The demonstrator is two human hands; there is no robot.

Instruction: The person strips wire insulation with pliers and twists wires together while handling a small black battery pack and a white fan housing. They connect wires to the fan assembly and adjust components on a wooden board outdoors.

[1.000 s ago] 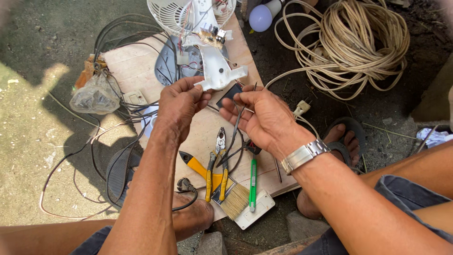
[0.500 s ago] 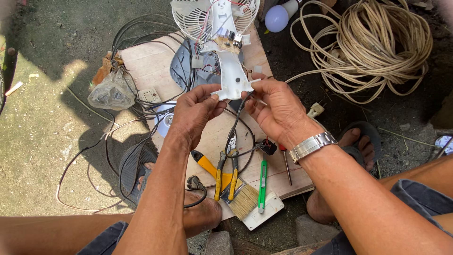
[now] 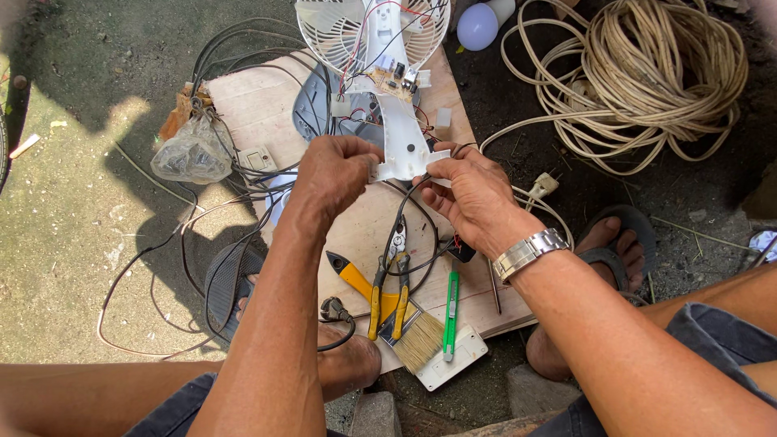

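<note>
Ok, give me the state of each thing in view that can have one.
left hand: gripping the white fan housing
right hand: gripping the housing's lower end
fan housing: opened, circuit board exposed
pliers: lying on board, unheld
green cutter: lying unheld
cord coil: coiled

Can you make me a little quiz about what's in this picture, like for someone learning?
1. True or false: both hands grip the white plastic fan part.
2. The utility knife near the brush is: A red, B green, C blue?
3. What lies coiled at the top right?

Key: 1 true. 2 B. 3 a big bundle of beige cable.
</note>
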